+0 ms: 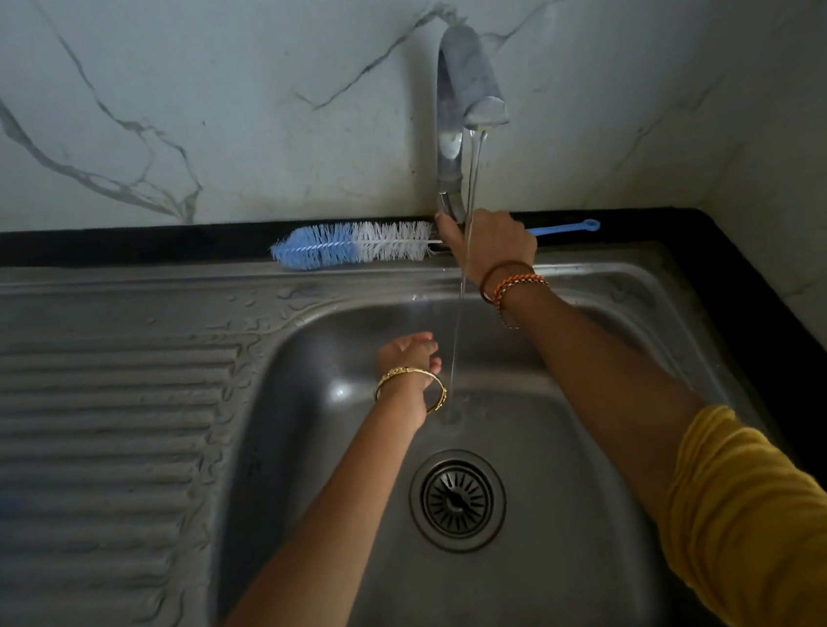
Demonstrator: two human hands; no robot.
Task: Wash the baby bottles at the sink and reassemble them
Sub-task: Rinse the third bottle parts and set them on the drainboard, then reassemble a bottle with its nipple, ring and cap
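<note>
A thin stream of water runs from the steel tap (466, 83) into the steel sink (356, 564). My right hand (491, 246) grips the base of the tap at the back rim. My left hand (408, 357) hangs over the basin just left of the stream, fingers loosely curled, holding nothing. A blue-and-white bottle brush (358, 242) lies on the ledge behind the sink, its blue handle partly hidden by my right hand. No baby bottle is in view.
A ribbed steel drainboard (81, 425), wet with droplets, lies left of the basin. The drain strainer (456, 500) sits in the basin floor. A marble wall (226, 103) rises behind, and a black counter edge (757, 302) runs along the right.
</note>
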